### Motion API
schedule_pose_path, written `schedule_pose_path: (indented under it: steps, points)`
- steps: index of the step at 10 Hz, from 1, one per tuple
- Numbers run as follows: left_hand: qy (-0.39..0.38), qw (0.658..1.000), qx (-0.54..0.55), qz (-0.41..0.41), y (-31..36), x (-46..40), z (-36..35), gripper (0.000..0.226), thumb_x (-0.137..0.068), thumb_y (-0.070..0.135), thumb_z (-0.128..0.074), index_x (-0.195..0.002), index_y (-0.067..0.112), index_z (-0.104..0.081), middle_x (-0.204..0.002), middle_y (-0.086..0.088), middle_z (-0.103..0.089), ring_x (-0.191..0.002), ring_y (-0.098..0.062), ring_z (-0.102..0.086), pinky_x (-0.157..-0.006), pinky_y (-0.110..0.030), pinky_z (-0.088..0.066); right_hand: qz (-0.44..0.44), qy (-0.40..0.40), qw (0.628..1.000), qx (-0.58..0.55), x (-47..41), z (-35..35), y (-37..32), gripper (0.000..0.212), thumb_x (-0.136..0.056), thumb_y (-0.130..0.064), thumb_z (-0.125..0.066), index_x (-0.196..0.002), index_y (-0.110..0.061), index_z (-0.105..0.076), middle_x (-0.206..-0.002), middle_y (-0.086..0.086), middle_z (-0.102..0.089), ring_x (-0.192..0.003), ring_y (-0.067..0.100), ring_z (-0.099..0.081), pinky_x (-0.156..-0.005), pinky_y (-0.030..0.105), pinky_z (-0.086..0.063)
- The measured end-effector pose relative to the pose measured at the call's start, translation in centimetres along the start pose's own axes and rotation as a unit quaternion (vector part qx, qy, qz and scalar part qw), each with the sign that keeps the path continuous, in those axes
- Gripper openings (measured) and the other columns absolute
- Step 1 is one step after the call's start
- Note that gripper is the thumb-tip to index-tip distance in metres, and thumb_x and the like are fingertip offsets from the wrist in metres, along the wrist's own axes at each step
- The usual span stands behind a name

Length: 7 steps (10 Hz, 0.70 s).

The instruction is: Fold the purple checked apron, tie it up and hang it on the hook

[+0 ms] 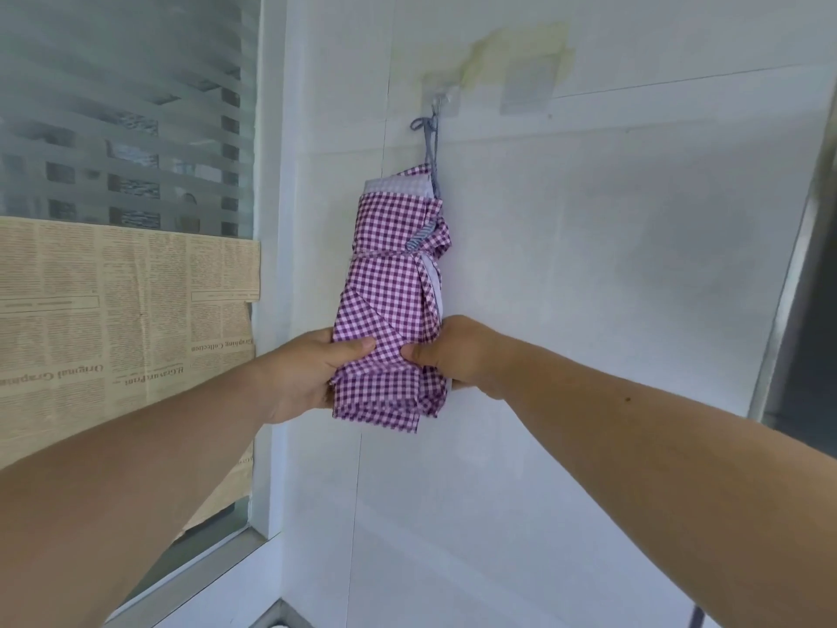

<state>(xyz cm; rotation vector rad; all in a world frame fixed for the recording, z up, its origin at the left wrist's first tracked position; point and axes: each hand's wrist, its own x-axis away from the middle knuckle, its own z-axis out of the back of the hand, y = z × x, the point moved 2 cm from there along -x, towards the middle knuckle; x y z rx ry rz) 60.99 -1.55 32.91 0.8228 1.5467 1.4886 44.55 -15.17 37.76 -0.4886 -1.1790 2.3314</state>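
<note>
The purple checked apron [389, 287] is folded into a long bundle, tied round its middle with a strap, and hangs against the white wall. Its thin grey-blue cord [430, 138] runs up to a clear stick-on hook [438, 101]. My left hand [312, 373] grips the lower left side of the bundle, thumb on the front. My right hand [448, 351] grips the lower right side, thumb pressed into the fabric.
A window [127, 106] with striped frosted glass fills the left, with newspaper sheets [113, 319] taped over its lower part. Yellowed tape patches [521, 56] mark the wall next to the hook. A metal door frame [788, 265] runs down the right edge.
</note>
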Motion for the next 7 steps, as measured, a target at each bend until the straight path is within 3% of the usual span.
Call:
schedule_pose_path:
  steps: [1, 2, 3, 5, 6, 7]
  points:
    - [0.011, 1.000, -0.012, -0.005, -0.5, 0.4, 0.0, 0.051, -0.094, 0.044, -0.074, -0.139, 0.022, -0.066, -0.127, -0.005, -0.077, -0.121, -0.029, -0.071, -0.108, -0.051, -0.055, 0.019, 0.028, 0.999, 0.037, 0.5, -0.9, 0.1, 0.050, -0.095, -0.043, -0.073, -0.134, -0.014, -0.061, -0.125, 0.002, -0.068, -0.104, 0.021, -0.066, -0.088, 0.036, -0.059]
    - [0.026, 1.000, -0.018, -0.001, -1.4, 0.7, -0.1, 0.053, -0.093, 0.046, -0.075, -0.139, 0.023, -0.066, -0.125, -0.004, -0.078, -0.118, -0.028, -0.073, -0.106, -0.050, -0.056, 0.003, 0.028, 0.999, 0.028, 0.8, -2.0, 1.0, 0.023, -0.098, -0.037, -0.070, -0.112, -0.019, -0.064, -0.115, 0.004, -0.070, -0.101, 0.022, -0.068, -0.091, 0.041, -0.061]
    - [0.029, 0.999, -0.018, -0.006, -1.0, 1.0, 0.0, 0.051, -0.093, 0.047, -0.075, -0.137, 0.022, -0.067, -0.124, -0.004, -0.078, -0.117, -0.028, -0.073, -0.104, -0.048, -0.057, 0.016, 0.039, 0.999, 0.032, 0.8, -1.9, 0.7, 0.040, -0.097, -0.040, -0.071, -0.125, -0.012, -0.065, -0.120, 0.007, -0.071, -0.106, 0.026, -0.069, -0.094, 0.043, -0.060]
    - [0.033, 0.995, -0.084, 0.032, -0.2, 2.2, -0.9, 0.059, -0.091, 0.055, -0.076, -0.141, 0.027, -0.063, -0.124, -0.001, -0.077, -0.115, -0.025, -0.073, -0.100, -0.046, -0.060, -0.040, 0.014, 0.999, 0.024, 2.4, -1.8, 0.5, 0.049, -0.099, -0.036, -0.070, -0.138, -0.011, -0.055, -0.126, 0.007, -0.067, -0.105, 0.025, -0.069, -0.092, 0.042, -0.062]
    - [0.042, 0.986, -0.152, 0.049, 1.7, 2.8, -1.4, 0.073, -0.091, 0.066, -0.070, -0.151, 0.030, -0.051, -0.142, 0.002, -0.066, -0.128, -0.021, -0.063, -0.112, -0.050, -0.051, -0.059, 0.004, 0.998, 0.027, 3.4, -0.3, -0.1, 0.059, -0.096, -0.036, -0.073, -0.145, -0.012, -0.050, -0.134, 0.007, -0.064, -0.111, 0.024, -0.067, -0.096, 0.040, -0.060]
    - [0.100, 0.970, -0.219, 0.016, 4.0, 3.5, -2.1, 0.082, -0.098, 0.070, -0.055, -0.164, 0.028, -0.033, -0.166, 0.002, -0.040, -0.150, -0.023, -0.040, -0.123, -0.045, -0.033, -0.074, 0.047, 0.995, 0.048, 4.5, 1.0, -0.7, 0.068, -0.095, -0.040, -0.073, -0.149, -0.009, -0.045, -0.145, 0.007, -0.058, -0.124, 0.027, -0.062, -0.105, 0.045, -0.055]
